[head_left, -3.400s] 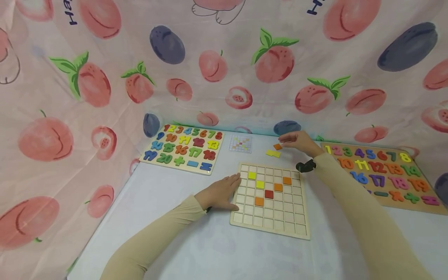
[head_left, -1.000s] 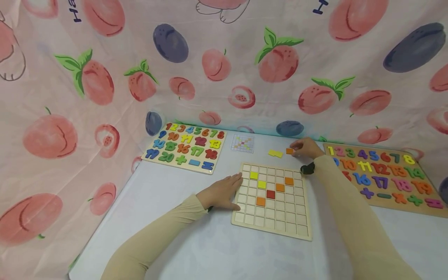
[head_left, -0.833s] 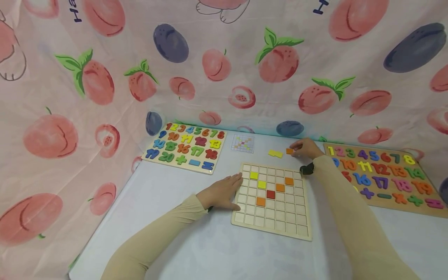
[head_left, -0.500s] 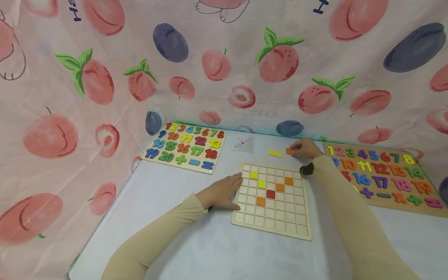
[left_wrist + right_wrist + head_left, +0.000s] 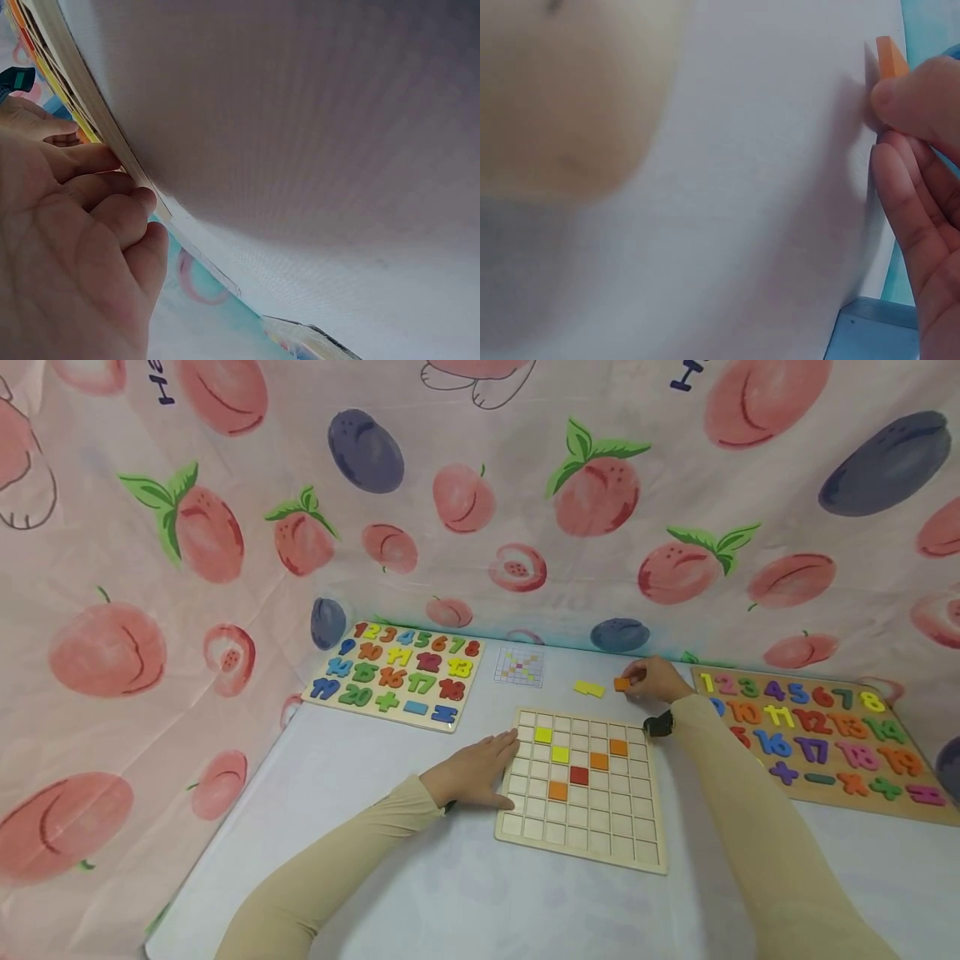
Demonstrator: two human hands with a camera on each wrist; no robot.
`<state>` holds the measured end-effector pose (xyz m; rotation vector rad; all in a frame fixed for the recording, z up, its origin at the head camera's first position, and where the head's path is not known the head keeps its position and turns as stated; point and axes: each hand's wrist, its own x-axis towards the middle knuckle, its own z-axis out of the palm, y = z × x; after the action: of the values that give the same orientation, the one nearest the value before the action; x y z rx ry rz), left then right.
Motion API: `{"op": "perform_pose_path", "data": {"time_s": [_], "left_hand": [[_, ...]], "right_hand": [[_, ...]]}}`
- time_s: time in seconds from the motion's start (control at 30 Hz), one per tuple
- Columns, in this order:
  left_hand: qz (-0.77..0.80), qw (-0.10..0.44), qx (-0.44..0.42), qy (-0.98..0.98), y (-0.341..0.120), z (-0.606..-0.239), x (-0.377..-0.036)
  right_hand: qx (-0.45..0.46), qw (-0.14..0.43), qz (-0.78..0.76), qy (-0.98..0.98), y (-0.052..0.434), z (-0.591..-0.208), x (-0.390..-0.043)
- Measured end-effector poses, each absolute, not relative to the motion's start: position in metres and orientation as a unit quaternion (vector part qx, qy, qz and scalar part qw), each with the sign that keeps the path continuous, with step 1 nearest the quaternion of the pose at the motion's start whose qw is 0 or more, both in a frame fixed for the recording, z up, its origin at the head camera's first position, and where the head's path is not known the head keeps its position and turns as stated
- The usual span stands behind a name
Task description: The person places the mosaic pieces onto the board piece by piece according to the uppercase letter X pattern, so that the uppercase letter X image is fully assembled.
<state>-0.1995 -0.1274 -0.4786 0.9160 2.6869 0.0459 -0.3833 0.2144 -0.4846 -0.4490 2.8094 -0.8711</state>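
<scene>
The right hand (image 5: 654, 680) pinches a tile (image 5: 622, 684), light and stiff I'd guess, best held by its edges; the left hand (image 5: 472, 772) lies relaxed against the board (image 5: 577, 817).

The table (image 5: 420, 893) bears a grid board (image 5: 600, 799), number boards (image 5: 405, 717), card (image 5: 519, 667), yellow tiles (image 5: 588, 689).

We see a plain beige left sleeve (image 5: 337, 868) behind the left hand (image 5: 477, 772) and a matching right sleeve (image 5: 750, 793) behind the right hand (image 5: 652, 681), both long and close-fitting, the left one creased farther back from the grip. Just behind the right grip we make out a small black device (image 5: 658, 724) with a green patch (image 5: 20, 80); behind the left grip, only a dark sliver (image 5: 449, 807) shows.
</scene>
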Motion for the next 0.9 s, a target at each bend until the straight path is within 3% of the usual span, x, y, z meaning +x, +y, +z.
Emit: {"op": "perform_pose_path", "data": {"time_s": [0.9], "left_hand": [[0.019, 0.148, 0.321, 0.935, -0.1281, -0.4812, -0.2005]], "right_hand": [[-0.15, 0.086, -0.322, 0.931, 0.2102, -0.4822, -0.3762]]}}
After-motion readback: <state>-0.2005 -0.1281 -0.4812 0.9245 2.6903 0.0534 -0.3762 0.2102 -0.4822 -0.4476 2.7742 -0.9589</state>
